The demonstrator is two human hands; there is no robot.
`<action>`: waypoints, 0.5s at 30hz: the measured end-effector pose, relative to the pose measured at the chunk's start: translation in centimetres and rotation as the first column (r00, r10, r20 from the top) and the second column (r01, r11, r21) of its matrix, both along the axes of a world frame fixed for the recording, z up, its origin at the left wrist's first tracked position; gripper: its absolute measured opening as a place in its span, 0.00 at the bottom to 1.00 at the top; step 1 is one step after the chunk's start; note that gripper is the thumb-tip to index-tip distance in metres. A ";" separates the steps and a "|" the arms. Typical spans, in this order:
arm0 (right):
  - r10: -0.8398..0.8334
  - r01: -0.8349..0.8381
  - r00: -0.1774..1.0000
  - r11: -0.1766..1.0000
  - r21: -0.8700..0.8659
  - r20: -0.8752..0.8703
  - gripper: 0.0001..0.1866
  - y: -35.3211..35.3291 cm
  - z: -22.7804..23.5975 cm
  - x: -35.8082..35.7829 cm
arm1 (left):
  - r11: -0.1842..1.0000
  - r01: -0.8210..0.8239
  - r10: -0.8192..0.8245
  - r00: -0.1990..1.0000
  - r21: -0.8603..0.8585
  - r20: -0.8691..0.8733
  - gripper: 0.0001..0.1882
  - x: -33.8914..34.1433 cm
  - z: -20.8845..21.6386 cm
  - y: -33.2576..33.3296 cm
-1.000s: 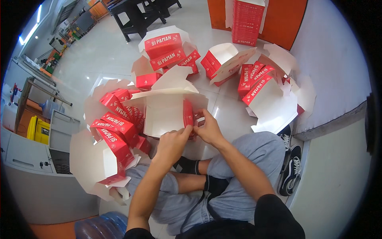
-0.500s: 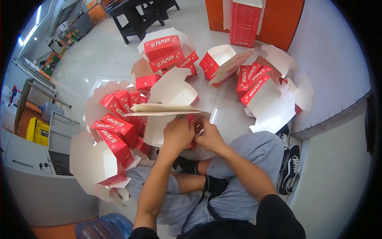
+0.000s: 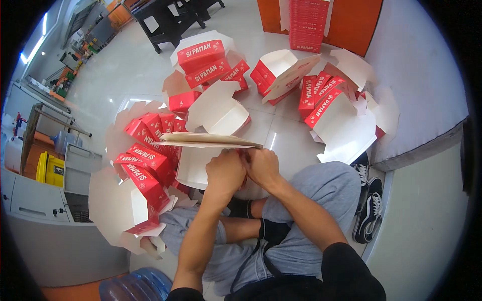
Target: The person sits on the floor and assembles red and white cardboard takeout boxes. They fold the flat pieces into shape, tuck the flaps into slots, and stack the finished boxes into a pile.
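Observation:
A red and white cardboard food box (image 3: 192, 166) stands on the floor in front of my crossed legs, its lid raised and seen nearly edge-on. My left hand (image 3: 225, 171) is closed on the box's right side. Close beside it, my right hand (image 3: 264, 167) is closed on the same side, near the lid's right end. The fingertips of both hands and the piece of card between them are largely hidden. Just behind is another food box (image 3: 223, 116) with its white inside showing.
Folded red boxes (image 3: 145, 158) lie heaped at my left. More boxes (image 3: 203, 62) stand farther back, and another group (image 3: 334, 108) is at my right by the grey padded block (image 3: 411, 75). A tall red stack (image 3: 307, 25) stands behind. A blue water jug (image 3: 135, 286) lies lower left.
My right hand has shifted slightly up, its fingers folding in closer against my left hand. Both hands stay at the box's right side. The view has moved a little.

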State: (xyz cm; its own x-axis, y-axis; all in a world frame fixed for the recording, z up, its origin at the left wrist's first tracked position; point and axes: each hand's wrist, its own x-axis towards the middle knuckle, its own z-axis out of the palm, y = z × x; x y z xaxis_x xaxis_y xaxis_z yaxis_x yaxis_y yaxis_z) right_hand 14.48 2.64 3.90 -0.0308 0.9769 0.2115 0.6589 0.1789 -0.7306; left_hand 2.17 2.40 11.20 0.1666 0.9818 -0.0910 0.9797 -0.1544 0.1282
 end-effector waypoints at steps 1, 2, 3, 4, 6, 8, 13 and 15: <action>0.025 -0.024 1.000 0.998 0.052 -0.019 0.12 0.2 -0.3 0.0 | 1.000 -0.013 0.013 1.000 0.002 0.006 0.16 0.0 -0.2 0.0; 0.051 -0.047 0.998 0.993 0.104 -0.034 0.11 0.5 -0.6 0.2 | 1.000 -0.003 0.003 1.000 -0.009 0.002 0.16 -0.1 -0.5 0.3; 0.079 -0.070 0.996 0.985 0.157 -0.048 0.10 0.6 -0.8 0.3 | 1.000 0.006 -0.006 1.000 -0.020 -0.001 0.16 -0.3 -0.9 0.7; 0.101 -0.088 0.988 0.990 0.113 -0.114 0.11 0.6 -0.9 0.5 | 0.999 0.016 -0.016 1.000 -0.030 -0.003 0.16 -0.5 -1.2 0.8; 0.144 -0.140 0.959 0.990 0.035 -0.245 0.14 0.7 -0.3 0.8 | 1.000 0.021 -0.021 1.000 -0.007 -0.019 0.16 -0.6 -1.6 0.6; 0.093 -0.109 0.970 0.992 -0.062 -0.223 0.15 0.5 0.0 0.8 | 0.999 0.038 -0.037 0.998 -0.020 0.046 0.17 -0.9 -1.3 0.4; -0.020 0.024 0.993 0.999 0.030 -0.116 0.18 -0.8 2.0 -0.2 | 0.964 -0.074 -0.029 0.926 0.256 0.377 0.19 -6.1 -1.1 0.2; 0.029 -0.027 0.997 0.999 0.041 -0.072 0.19 -1.7 2.9 -0.4 | 0.884 -0.273 0.219 0.959 0.380 0.181 0.20 -8.0 0.9 0.1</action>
State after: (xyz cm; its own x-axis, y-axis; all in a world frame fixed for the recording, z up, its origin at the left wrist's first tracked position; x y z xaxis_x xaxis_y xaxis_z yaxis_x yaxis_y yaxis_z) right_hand 14.07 0.97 6.84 -0.0412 0.9667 0.2526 0.5988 0.2263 -0.7683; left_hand -5.87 2.46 12.08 -0.1017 0.9418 0.3203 0.9717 0.0250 0.2350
